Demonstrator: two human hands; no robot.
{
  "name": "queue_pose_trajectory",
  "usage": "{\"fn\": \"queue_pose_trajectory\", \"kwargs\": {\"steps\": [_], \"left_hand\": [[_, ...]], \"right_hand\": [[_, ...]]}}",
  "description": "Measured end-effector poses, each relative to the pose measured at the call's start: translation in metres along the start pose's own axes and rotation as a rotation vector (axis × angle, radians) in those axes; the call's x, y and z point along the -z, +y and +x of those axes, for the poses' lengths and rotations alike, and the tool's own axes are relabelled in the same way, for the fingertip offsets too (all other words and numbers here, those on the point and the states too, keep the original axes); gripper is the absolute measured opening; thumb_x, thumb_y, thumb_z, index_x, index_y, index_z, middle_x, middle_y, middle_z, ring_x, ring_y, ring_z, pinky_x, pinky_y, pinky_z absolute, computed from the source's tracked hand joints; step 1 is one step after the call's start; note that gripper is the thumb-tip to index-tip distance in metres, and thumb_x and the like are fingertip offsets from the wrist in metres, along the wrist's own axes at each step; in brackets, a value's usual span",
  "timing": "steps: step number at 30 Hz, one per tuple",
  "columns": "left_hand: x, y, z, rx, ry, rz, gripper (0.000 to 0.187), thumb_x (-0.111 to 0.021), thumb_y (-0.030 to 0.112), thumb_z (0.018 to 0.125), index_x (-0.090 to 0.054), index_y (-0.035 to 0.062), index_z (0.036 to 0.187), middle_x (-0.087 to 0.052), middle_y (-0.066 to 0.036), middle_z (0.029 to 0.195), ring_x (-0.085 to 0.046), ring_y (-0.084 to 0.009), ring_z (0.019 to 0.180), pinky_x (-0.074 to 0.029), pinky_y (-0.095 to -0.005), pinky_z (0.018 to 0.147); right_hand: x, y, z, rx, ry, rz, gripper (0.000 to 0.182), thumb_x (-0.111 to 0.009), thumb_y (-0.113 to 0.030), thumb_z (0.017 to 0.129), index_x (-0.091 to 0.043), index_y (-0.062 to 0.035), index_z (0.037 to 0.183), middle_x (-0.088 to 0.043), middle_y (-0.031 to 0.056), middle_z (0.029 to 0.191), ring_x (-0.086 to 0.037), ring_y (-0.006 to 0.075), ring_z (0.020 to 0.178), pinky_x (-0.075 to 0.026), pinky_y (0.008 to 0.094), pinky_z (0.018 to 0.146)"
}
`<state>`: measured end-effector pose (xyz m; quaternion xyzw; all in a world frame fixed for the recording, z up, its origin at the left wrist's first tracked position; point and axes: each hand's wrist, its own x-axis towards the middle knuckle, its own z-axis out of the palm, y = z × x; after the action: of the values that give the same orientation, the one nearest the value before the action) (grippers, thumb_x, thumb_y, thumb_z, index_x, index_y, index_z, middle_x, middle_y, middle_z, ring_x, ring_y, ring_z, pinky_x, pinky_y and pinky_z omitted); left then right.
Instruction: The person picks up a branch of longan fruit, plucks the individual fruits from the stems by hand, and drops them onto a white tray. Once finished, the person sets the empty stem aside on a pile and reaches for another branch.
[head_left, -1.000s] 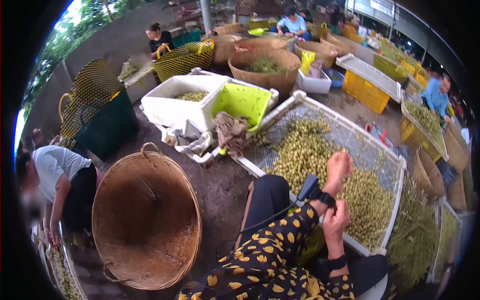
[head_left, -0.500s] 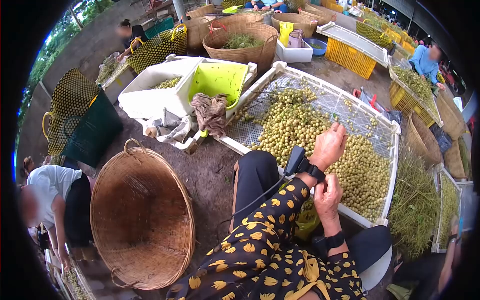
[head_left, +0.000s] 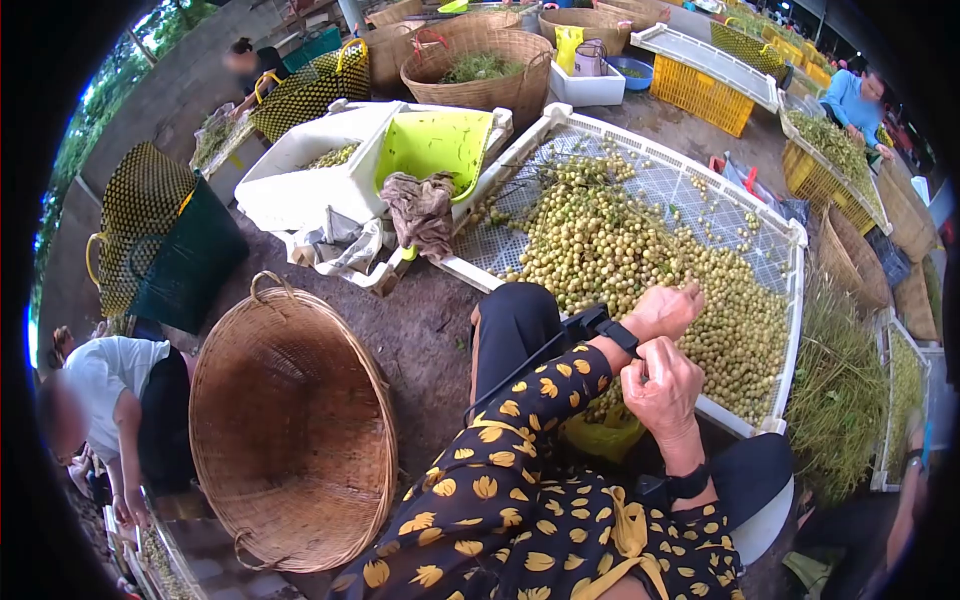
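A heap of small round yellow-green fruits [head_left: 590, 245] lies in a white mesh tray [head_left: 680, 190] before my knees. My left hand [head_left: 667, 312] is over the near part of the heap, its fingers bunched and pointing right; what they hold, if anything, is hidden. Close below it, beside the left wrist, my right hand [head_left: 664, 386] is curled closed near the tray's front edge. I cannot make out anything inside it. Dark bands circle both wrists. A yellow plastic bag [head_left: 605, 437] shows beneath my forearms.
A large wicker basket [head_left: 290, 430] stands at my left. Beyond it are a white foam box [head_left: 300, 165], a lime-green scoop-like container [head_left: 430, 145] and a crumpled cloth [head_left: 420, 210]. Cut stems [head_left: 840, 400] are piled at the right. Other people work around me.
My left hand has lowered slightly and turned to the right. My right hand has risen a little, turning its back more toward me. The view has shifted slightly.
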<state>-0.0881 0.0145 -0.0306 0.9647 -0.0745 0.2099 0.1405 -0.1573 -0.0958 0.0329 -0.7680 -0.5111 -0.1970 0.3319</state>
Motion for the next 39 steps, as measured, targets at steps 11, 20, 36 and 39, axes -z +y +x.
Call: {"fn": "queue_pose_trajectory", "kwargs": {"steps": [11, 20, 36, 39], "left_hand": [[-0.009, 0.034, -0.002, -0.109, -0.227, -0.124, 0.013, -0.052, 0.014, 0.080, -0.059, 0.0065, 0.088, -0.059, -0.009, 0.082, -0.062, -0.0239, 0.066, -0.048, -0.0331, 0.050], [0.034, 0.055, 0.024, 0.690, -0.044, -1.401, 0.012, -0.053, 0.012, 0.090, -0.059, 0.0060, 0.099, -0.062, -0.006, 0.088, -0.058, -0.0141, 0.061, -0.048, -0.0294, 0.048], [0.080, 0.005, 0.024, 0.846, 0.420, -2.084, 0.018, -0.048, 0.025, 0.093, -0.052, 0.0084, 0.098, -0.060, -0.002, 0.083, -0.057, -0.0148, 0.062, -0.051, -0.0288, 0.057], [0.068, -0.001, 0.023, 0.862, 0.435, -2.046, 0.015, -0.048, 0.023, 0.093, -0.052, 0.0087, 0.097, -0.061, -0.002, 0.083, -0.058, -0.0151, 0.064, -0.052, -0.0289, 0.059]], "right_hand": [[0.029, -0.019, 0.014, 0.032, -0.086, -0.051, 0.010, -0.060, -0.007, 0.065, -0.051, -0.0046, 0.068, -0.055, 0.0096, 0.064, -0.058, 0.0278, 0.056, -0.047, 0.0372, 0.048], [0.071, -0.029, 0.027, -0.118, -0.069, 0.178, 0.017, -0.071, -0.021, 0.073, -0.061, -0.0072, 0.076, -0.060, 0.0068, 0.066, -0.060, 0.0223, 0.053, -0.046, 0.0333, 0.048], [0.056, 0.011, 0.009, -0.301, -0.224, 0.395, 0.010, -0.065, -0.010, 0.076, -0.061, -0.0052, 0.085, -0.061, 0.0093, 0.068, -0.060, 0.0232, 0.057, -0.046, 0.0330, 0.053], [0.042, 0.011, 0.006, -0.272, -0.111, 0.437, 0.010, -0.065, -0.008, 0.077, -0.061, -0.0038, 0.085, -0.060, 0.0085, 0.066, -0.056, 0.0198, 0.051, -0.044, 0.0312, 0.049]]}}
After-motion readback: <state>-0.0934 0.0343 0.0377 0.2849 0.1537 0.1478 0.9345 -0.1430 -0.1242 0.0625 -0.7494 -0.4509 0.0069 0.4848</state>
